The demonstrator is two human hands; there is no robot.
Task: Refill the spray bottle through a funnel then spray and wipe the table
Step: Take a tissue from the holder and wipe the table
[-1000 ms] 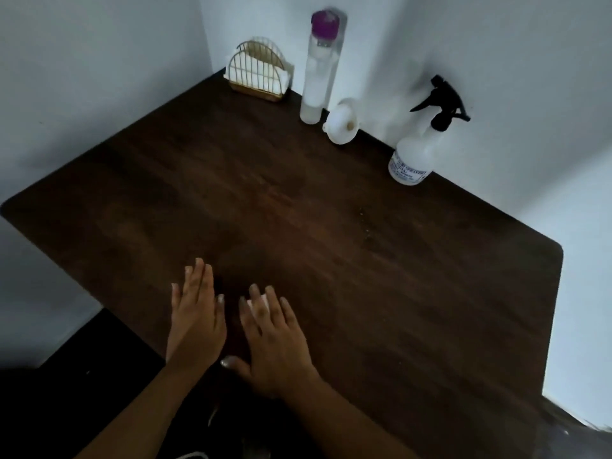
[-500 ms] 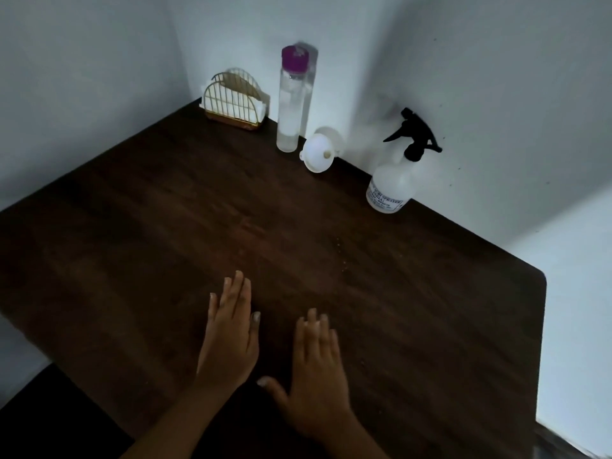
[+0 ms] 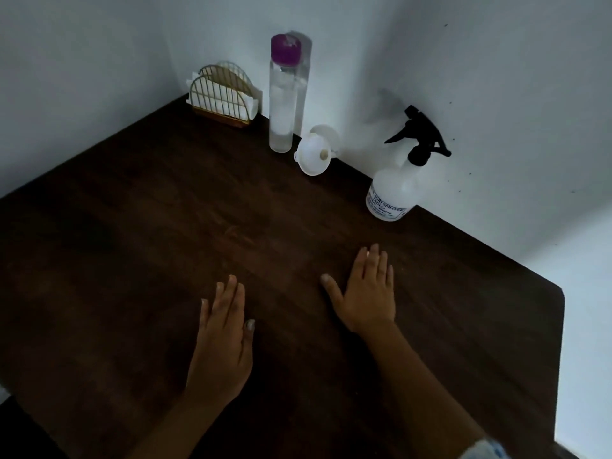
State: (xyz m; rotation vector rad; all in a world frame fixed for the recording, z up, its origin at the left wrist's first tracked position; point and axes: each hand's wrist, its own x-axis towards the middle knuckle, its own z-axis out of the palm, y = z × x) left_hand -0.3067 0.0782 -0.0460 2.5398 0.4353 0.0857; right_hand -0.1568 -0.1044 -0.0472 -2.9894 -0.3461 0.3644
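A white spray bottle with a black trigger head stands at the back right of the dark wooden table, against the wall. A white funnel lies on its side to its left. Beside the funnel stands a tall clear water bottle with a purple cap. My left hand lies flat on the table near the front, fingers straight. My right hand is flat with straight fingers too, farther forward, well short of the spray bottle. Neither hand holds anything.
A gold wire napkin holder with white napkins sits in the back corner. White walls close the table's far sides. The table's right edge drops off to a pale floor.
My right hand has moved forward and to the right, away from my left hand and toward the spray bottle. The camera has come closer to the table's back.
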